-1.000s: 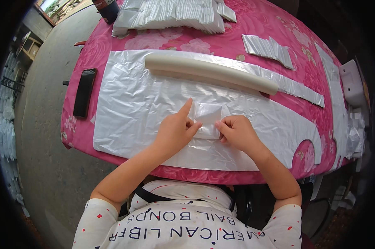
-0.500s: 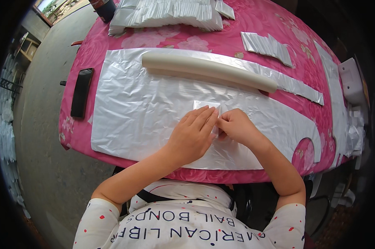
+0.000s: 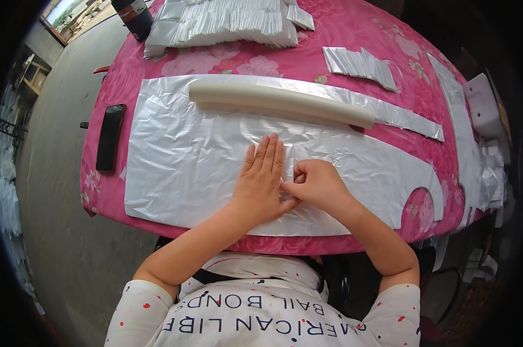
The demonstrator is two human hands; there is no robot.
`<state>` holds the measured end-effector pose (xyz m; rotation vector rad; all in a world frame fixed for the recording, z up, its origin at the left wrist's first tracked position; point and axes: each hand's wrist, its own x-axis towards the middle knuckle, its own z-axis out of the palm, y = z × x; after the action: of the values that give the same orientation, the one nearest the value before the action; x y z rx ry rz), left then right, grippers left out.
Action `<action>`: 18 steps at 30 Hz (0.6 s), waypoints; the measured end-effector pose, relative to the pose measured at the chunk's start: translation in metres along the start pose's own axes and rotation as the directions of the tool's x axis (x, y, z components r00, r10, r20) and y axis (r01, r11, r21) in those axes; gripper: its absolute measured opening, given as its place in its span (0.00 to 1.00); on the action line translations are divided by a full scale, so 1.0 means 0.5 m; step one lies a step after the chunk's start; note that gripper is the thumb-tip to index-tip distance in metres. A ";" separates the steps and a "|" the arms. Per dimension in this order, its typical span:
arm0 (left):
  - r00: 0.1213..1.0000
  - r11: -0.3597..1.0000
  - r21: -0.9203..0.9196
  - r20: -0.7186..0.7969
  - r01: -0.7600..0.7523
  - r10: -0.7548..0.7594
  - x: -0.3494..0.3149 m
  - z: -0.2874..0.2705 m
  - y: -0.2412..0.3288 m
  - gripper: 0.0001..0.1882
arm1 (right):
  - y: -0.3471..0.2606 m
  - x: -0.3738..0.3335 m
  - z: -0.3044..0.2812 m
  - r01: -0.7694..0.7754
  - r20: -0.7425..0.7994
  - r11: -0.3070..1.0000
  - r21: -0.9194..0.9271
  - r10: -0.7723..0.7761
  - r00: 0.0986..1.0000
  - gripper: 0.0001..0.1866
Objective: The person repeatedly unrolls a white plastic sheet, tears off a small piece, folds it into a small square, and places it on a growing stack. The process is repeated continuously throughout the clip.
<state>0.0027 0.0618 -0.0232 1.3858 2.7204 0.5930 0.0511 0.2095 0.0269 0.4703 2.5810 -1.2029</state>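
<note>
A white plastic bag sheet (image 3: 180,173), with a curved cutout at its right end, lies spread and wrinkled before me. My left hand (image 3: 260,182) rests flat on it, fingers straight and together, the thumb pointing toward my other hand. Beside it my right hand (image 3: 318,186) is closed in a pinch. Between the two hands shows the edge of a small folded plastic piece (image 3: 289,166); my right fingertips grip its side, and my left palm covers most of it. A long beige tube (image 3: 281,104) lies across the sheet beyond my hands.
On the pink flowered tablecloth (image 3: 307,69) a large pile of folded white plastic (image 3: 226,26) sits at the far side. A smaller row of folded pieces (image 3: 360,66) lies right of it. A black phone (image 3: 110,137) is at the left, a dark bottle (image 3: 134,20) far left.
My left hand has flattened and turned its fingers straight away from me, moving off the folded piece's far part. My right hand stays pinched beside it. The view has shifted slightly.
</note>
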 end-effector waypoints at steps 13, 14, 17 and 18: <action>0.996 0.995 -0.084 -0.080 -0.049 0.043 -0.023 -0.016 -0.011 0.55 | 0.027 -0.039 -0.005 0.335 -0.247 0.875 -0.350 -0.432 0.868 0.09; 0.993 0.989 -0.139 -0.110 -0.045 0.030 -0.035 -0.026 -0.010 0.51 | 0.010 -0.039 -0.004 0.395 -0.194 0.819 -0.415 -0.505 0.841 0.12; 0.969 0.916 -0.388 -0.249 -0.098 -0.002 -0.094 -0.044 -0.021 0.44 | -0.018 0.001 0.027 0.601 -0.219 0.668 -0.439 -0.728 0.649 0.19; 0.970 0.871 -0.479 -0.243 -0.104 -0.017 -0.118 -0.062 -0.019 0.37 | -0.008 0.021 0.042 0.580 -0.209 0.684 -0.444 -0.708 0.675 0.21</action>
<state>0.0247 0.0004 -0.0064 1.3062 2.4325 1.4221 0.0420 0.1927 0.0128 -0.4169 3.3576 -0.8259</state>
